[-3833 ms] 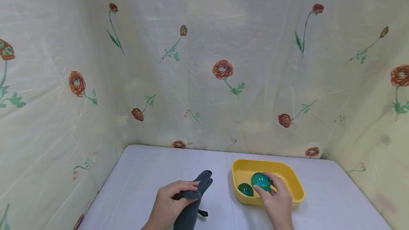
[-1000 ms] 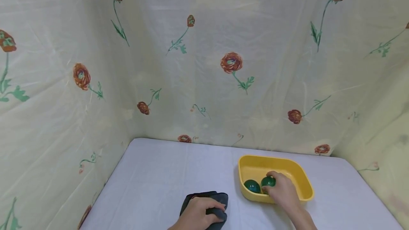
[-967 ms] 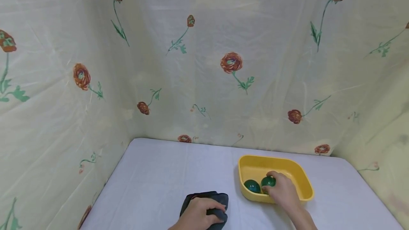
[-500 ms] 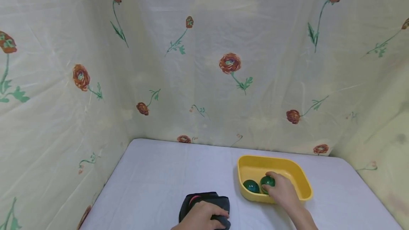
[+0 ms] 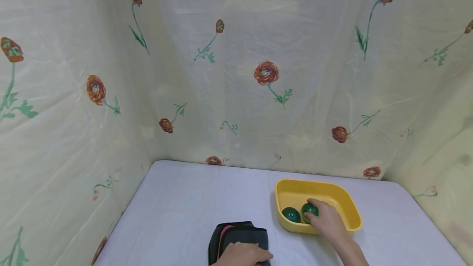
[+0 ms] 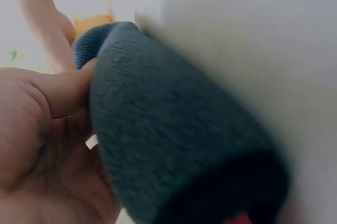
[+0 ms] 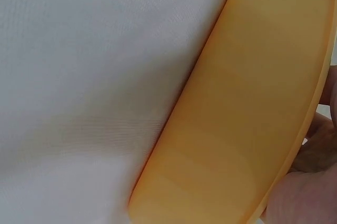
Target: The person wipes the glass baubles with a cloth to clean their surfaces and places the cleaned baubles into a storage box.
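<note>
My left hand is at the near edge of the table, pinching a dark grey, felt-like fabric pouch with black trim and a pink edge. In the left wrist view the thumb presses on a curled flap of the grey fabric; the fingertips are hidden behind it. Reaching over the near rim of a yellow plastic tub, my right hand holds a shiny green ball between thumb and fingers. A second green ball lies in the tub's near left corner. The right wrist view shows mostly the tub's outer wall.
A white cloth covers the table. Flower-printed curtains hang behind it and along both sides. The tub stands right of the pouch, with a narrow strip of table between them.
The grey pouch was held raised and folded; now it lies flatter on the table, its pink edge showing, and my left hand has drawn nearer. My right hand has lowered its green ball into the tub.
</note>
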Available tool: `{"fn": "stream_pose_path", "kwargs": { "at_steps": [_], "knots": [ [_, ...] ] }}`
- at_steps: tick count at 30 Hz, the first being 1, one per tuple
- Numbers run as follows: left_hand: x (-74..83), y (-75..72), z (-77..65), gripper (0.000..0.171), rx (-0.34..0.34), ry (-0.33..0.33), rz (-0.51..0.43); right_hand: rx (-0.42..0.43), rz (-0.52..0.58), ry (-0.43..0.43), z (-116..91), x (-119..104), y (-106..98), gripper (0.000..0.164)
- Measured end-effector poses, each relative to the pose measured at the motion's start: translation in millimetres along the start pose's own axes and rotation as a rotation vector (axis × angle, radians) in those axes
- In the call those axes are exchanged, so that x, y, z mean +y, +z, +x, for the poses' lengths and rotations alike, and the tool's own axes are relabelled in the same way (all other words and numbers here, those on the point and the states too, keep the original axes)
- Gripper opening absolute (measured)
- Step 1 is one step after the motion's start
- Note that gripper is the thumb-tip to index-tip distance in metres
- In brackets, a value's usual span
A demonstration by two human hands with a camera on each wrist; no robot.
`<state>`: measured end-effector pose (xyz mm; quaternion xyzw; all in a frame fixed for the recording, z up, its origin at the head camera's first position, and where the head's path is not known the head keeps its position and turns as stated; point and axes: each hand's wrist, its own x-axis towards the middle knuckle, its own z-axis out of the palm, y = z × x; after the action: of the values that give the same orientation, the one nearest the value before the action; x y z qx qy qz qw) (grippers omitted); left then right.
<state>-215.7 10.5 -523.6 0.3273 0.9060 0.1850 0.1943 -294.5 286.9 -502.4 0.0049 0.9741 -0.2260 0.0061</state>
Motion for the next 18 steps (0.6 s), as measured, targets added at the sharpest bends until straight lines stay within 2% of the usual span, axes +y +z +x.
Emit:
{"fn": "stream_pose_path", "kwargs": {
  "at_steps": [4,7,9,12,14,18],
  "knots": [
    [-0.2,4.9,9.0,0.039,-0.109,0.062,0.144,-0.019,0.01,0.013,-0.8,1.4,-2.8,0.05],
    [-10.9,15.5,22.2,0.045,-0.195,0.153,0.266,-0.016,0.01,0.008,-1.4,2.5,-4.8,0.05],
    [-20.4,26.0,32.5,0.05,-0.226,0.204,0.32,-0.008,0.005,-0.006,-1.7,3.5,-5.3,0.051],
    [-27.1,34.6,39.4,0.053,-0.224,0.223,0.351,0.0,0.002,-0.012,-2.6,4.7,-5.2,0.051],
    [-20.3,27.5,34.6,0.053,-0.227,0.231,0.365,-0.002,0.008,-0.001,-3.6,4.9,-5.1,0.052],
    [-10.7,12.6,21.8,0.047,-0.206,0.24,0.31,0.007,0.014,0.012,-6.2,4.1,-5.2,0.053]
  ]
}}
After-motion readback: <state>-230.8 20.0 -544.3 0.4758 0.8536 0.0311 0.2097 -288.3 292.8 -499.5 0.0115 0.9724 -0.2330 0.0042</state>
